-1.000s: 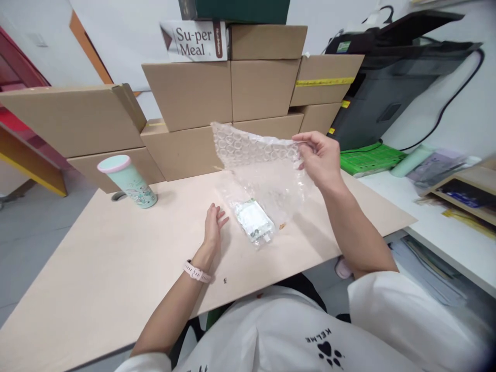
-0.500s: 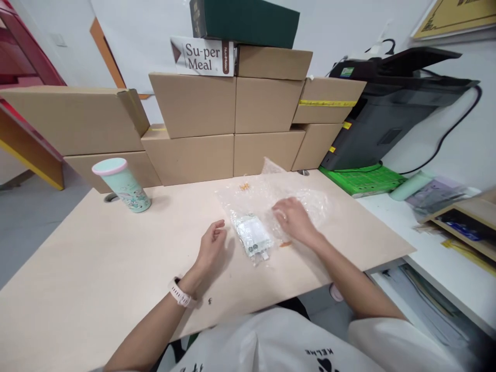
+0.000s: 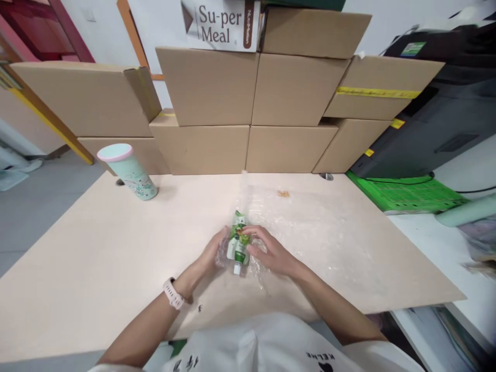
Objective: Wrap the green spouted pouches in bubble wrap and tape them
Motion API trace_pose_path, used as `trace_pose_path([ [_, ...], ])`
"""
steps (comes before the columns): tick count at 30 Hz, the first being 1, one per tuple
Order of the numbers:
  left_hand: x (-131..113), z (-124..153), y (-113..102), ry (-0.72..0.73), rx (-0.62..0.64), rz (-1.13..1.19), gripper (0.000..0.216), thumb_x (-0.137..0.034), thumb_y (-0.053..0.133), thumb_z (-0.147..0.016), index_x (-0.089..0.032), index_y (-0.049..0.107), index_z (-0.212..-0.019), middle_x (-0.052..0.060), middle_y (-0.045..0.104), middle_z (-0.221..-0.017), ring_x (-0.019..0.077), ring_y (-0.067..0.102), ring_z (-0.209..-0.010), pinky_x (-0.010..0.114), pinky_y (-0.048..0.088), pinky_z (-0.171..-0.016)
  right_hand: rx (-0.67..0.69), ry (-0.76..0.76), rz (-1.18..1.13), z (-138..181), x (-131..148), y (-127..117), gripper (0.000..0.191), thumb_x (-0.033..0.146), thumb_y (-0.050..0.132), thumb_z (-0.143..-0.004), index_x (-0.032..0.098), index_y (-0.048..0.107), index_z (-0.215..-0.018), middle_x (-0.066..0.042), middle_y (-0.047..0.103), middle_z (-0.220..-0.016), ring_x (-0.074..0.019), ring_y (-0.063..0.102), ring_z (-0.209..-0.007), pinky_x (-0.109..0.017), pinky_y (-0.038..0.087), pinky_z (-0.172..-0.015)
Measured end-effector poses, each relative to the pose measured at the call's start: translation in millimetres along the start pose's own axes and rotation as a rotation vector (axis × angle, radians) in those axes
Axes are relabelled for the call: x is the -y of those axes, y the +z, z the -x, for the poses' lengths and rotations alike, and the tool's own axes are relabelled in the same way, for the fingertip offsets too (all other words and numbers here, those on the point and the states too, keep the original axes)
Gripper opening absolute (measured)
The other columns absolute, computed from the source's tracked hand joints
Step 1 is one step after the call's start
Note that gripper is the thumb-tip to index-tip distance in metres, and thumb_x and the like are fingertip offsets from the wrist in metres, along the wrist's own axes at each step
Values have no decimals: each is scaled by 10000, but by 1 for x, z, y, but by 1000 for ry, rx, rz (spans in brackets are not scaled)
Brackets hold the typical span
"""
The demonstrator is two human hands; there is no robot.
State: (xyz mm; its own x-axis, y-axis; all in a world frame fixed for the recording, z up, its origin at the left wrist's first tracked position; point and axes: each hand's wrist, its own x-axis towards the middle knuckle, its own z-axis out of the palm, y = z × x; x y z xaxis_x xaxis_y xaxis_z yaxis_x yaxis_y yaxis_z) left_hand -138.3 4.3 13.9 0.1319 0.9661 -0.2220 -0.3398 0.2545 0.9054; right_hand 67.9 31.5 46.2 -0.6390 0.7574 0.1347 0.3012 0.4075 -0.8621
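Note:
A green-and-white spouted pouch [image 3: 239,254] with a white cap toward me lies in clear bubble wrap [image 3: 302,232] near the middle of the table. My left hand [image 3: 213,253] is closed on the pouch's left side, with crumpled wrap between palm and pouch. From the right, my right hand [image 3: 269,253] holds the pouch, its fingers across the upper face and its thumb at the right edge. The wrap spreads flat to the right, beneath and beyond my right hand. Part of the pouch is hidden by my fingers.
A mint tumbler [image 3: 129,173] with a pink rim stands at the left back. Stacked cardboard boxes [image 3: 211,150] line the table's far edge. At the right are a dark printer [image 3: 434,129], a green crate [image 3: 406,194] and a white side table [image 3: 422,237].
The pouch has been turned over from its pale face to its green printed face and shifted left. Both hands have come together on it. My view has moved closer.

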Motion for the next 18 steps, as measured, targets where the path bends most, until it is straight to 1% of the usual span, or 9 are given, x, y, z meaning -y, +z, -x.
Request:
trace_pose_path([
  [2,-3,-8,-15,-8,-137,79,596,-658,561,-825,-168,666,-1148,111,725,-1063,275,674,-975,413,512,-885,2,-3,160,0,-6,6,395,416,521,-945,290,509,-1319,-84,467,-1453,-261,404,-1356,-492,366,-1098],
  [4,-7,-10,-31,49,-316,-38,557,-557,660,-784,-161,639,-1174,87,720,-1007,222,678,-868,352,518,-808,-23,20,299,0,-19,10,435,402,524,-940,260,495,-1350,-115,438,-1480,-286,383,-1371,-529,349,-1108],
  [7,-12,-4,-43,119,-449,-433,503,-417,655,-793,-154,600,-1219,37,677,-845,164,613,-682,303,486,-671,-7,1,393,0,-39,13,457,375,497,-953,229,467,-1385,-141,439,-1483,-288,394,-1367,-533,348,-1114],
  [9,-15,4,-40,240,-522,-790,393,-349,594,-830,-171,628,-1179,52,656,-885,185,598,-749,325,476,-712,-20,-15,418,0,-45,15,467,366,483,-959,221,450,-1401,-147,429,-1494,-286,391,-1373,-528,346,-1119],
  [11,-17,11,-31,381,-589,-1116,281,-314,540,-866,-194,674,-1083,79,647,-968,227,586,-905,356,454,-812,-47,-17,428,0,-47,17,488,368,481,-958,208,429,-1417,-156,412,-1506,-290,389,-1377,-527,345,-1121],
  [12,-17,14,-26,415,-588,-1232,246,-313,520,-884,-203,689,-1024,83,646,-969,240,576,-946,359,438,-836,-56,-15,428,0,-46,17,498,368,482,-957,201,420,-1422,-159,408,-1509,-291,390,-1376,-525,347,-1121],
  [14,-19,17,-21,353,-509,-1343,237,-340,493,-911,-214,694,-916,72,652,-892,238,583,-890,340,422,-788,-61,-11,422,0,-45,18,508,367,488,-955,190,412,-1426,-162,414,-1506,-291,396,-1373,-518,352,-1119],
  [16,-20,18,-19,214,-426,-1340,251,-373,499,-913,-217,681,-840,55,652,-816,213,579,-755,314,393,-689,-58,-4,414,0,-43,17,501,361,489,-955,184,420,-1418,-164,423,-1501,-291,400,-1373,-517,347,-1122],
  [18,-20,16,-21,138,-393,-1272,241,-388,536,-888,-214,668,-786,42,647,-779,192,558,-680,295,358,-630,-53,2,402,0,-42,14,477,354,486,-956,191,440,-1401,-163,429,-1499,-294,399,-1377,-528,337,-1123],
])
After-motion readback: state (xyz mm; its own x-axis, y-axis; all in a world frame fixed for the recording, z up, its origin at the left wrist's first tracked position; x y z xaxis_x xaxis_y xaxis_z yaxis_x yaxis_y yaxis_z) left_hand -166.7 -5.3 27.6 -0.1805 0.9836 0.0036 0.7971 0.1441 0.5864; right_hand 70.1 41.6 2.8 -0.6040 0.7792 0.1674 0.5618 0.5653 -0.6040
